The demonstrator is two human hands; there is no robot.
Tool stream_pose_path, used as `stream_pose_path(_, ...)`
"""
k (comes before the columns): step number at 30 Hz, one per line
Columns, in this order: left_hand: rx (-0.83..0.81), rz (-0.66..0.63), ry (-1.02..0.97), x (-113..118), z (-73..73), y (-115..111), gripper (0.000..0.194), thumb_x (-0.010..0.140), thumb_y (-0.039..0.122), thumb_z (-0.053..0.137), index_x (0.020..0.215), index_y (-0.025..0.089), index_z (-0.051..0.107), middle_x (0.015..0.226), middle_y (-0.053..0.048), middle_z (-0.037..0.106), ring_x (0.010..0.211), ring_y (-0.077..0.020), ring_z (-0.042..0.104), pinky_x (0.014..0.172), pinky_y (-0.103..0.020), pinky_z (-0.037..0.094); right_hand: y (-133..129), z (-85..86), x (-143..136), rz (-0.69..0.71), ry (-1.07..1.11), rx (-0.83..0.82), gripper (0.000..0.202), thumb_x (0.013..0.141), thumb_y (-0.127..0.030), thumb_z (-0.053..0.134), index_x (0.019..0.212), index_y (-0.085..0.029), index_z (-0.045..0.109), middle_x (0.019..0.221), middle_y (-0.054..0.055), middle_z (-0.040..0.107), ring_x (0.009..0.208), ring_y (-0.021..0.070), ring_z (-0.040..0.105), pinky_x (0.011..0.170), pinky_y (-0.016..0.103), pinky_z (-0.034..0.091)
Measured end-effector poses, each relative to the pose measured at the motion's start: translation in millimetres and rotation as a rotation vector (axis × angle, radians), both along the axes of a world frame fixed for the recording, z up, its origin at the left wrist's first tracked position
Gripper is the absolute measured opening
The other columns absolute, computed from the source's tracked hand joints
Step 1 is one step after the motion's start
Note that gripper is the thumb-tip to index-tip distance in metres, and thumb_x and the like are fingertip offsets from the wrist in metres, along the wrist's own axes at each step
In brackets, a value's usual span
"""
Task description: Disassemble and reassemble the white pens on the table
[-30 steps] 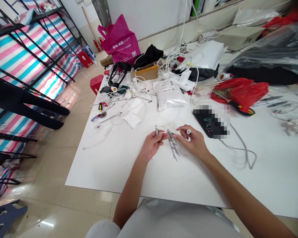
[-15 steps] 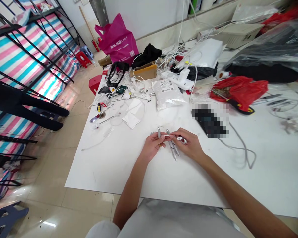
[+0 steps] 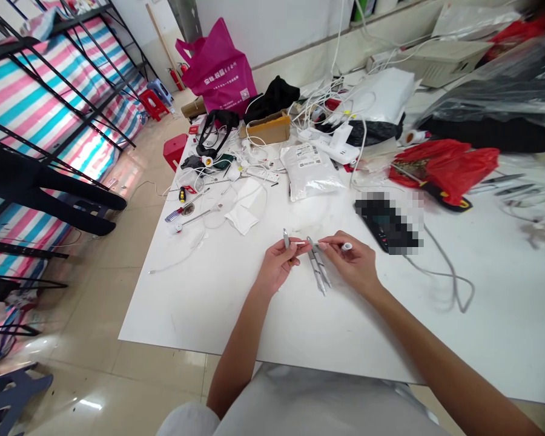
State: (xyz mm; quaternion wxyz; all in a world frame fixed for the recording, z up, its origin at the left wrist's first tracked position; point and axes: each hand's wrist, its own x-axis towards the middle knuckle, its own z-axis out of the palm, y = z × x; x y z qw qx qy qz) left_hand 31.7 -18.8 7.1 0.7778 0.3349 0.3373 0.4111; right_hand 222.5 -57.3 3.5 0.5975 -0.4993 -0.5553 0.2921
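My left hand [image 3: 277,263] is closed on a silver pen part [image 3: 286,237] that stands upright between its fingers, and a thin white stick [image 3: 300,243] points right from its fingertips. My right hand [image 3: 352,260] pinches a thin, light-coloured piece whose kind is too small to tell, and a white tube [image 3: 346,246] sticks out from its curled fingers. Two silver pens [image 3: 318,269] lie side by side on the white table [image 3: 200,309], between and just below the hands.
A dark device [image 3: 381,224], partly blurred out, lies right of my hands with a grey cable [image 3: 454,275]. Beyond are a white plastic package [image 3: 309,172], tissue [image 3: 243,217], screwdrivers [image 3: 177,213], a red bag [image 3: 454,166], tangled cables and a magenta bag [image 3: 220,69].
My hands have moved apart, the right one shifting right. A gap now shows between their fingertips, and the thin white stick is more visible at the left fingertips. The view has shifted slightly.
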Motion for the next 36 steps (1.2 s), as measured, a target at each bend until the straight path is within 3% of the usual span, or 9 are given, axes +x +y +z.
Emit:
stream_pose_path(7, 0.035, -0.04, 0.031, 5, 5.2, -3, 0.032, 0.083, 0.04, 0.085, 0.102, 0.016, 0.077, 0.118, -0.015, 0.077, 0.116, -0.0297, 0.073, 0.066, -0.026, 0.04, 0, 1.5, -1, 0.033, -0.103, -0.007, 0.019, 0.096, -0.043, 0.07, 0.098, -0.027, 0.079, 0.07, 0.0, 0.053, 0.059, 0.0136, 0.044, 0.055, 0.032, 0.039)
stream_pose_path(13, 0.031, -0.057, 0.078, 6, -0.2, -4, 0.035, 0.08, 0.042, 0.087, 0.102, 0.017, 0.077, 0.104, -0.013, 0.079, 0.107, -0.0278, 0.074, 0.068, -0.028, 0.044, 0, 1.4, -3, 0.083, -0.154, 0.007, 0.018, 0.097, -0.042, 0.069, 0.099, -0.026, 0.078, 0.074, 0.002, 0.061, 0.061, 0.0139, 0.051, 0.051, 0.03, 0.039)
stream_pose_path(20, 0.031, -0.071, 0.087, 5, -3.5, -5, 0.038, 0.083, 0.041, 0.085, 0.11, 0.016, 0.079, 0.112, -0.014, 0.079, 0.107, -0.0261, 0.073, 0.067, -0.027, 0.045, 0, -4.3, -6, 0.129, -0.164, -0.039, 0.02, 0.096, -0.044, 0.069, 0.102, -0.027, 0.078, 0.078, 0.001, 0.061, 0.063, 0.0142, 0.049, 0.055, 0.03, 0.041)
stream_pose_path(23, 0.007, -0.112, 0.022, 5, 2.0, -4, 0.041, 0.088, 0.044, 0.08, 0.118, 0.016, 0.077, 0.125, -0.018, 0.075, 0.12, -0.0295, 0.07, 0.068, -0.027, 0.044, 2, -9.2, -5, 0.085, -0.047, -0.162, 0.023, 0.094, -0.048, 0.071, 0.099, -0.026, 0.077, 0.074, -0.001, 0.056, 0.064, 0.0138, 0.048, 0.059, 0.03, 0.043)
stream_pose_path(29, -0.025, -0.129, -0.104, 2, 12.1, -3, 0.037, 0.097, 0.042, 0.07, 0.122, 0.015, 0.074, 0.143, -0.021, 0.066, 0.138, -0.033, 0.06, 0.067, -0.025, 0.041, 8, -18.7, -1, 0.073, 0.369, -0.279, 0.029, 0.088, -0.049, 0.078, 0.096, -0.021, 0.074, 0.076, 0.001, 0.062, 0.063, 0.0135, 0.051, 0.057, 0.029, 0.044)
stream_pose_path(32, -0.003, -0.123, -0.084, 2, 10.6, -3, 0.036, 0.096, 0.04, 0.072, 0.122, 0.015, 0.074, 0.143, -0.021, 0.066, 0.137, -0.0341, 0.061, 0.066, -0.025, 0.041, 9, -17.0, -2, 0.084, 0.381, -0.314, 0.031, 0.087, -0.05, 0.079, 0.095, -0.021, 0.074, 0.076, 0.001, 0.062, 0.063, 0.0134, 0.051, 0.057, 0.029, 0.043)
stream_pose_path(36, 0.041, -0.095, -0.017, 4, 4.2, -4, 0.035, 0.094, 0.041, 0.073, 0.119, 0.016, 0.075, 0.138, -0.019, 0.069, 0.133, -0.0349, 0.064, 0.063, -0.026, 0.04, 5, -10.6, -6, 0.065, 0.24, -0.321, 0.033, 0.087, -0.053, 0.077, 0.096, -0.021, 0.076, 0.071, -0.001, 0.055, 0.066, 0.0138, 0.047, 0.062, 0.03, 0.042)
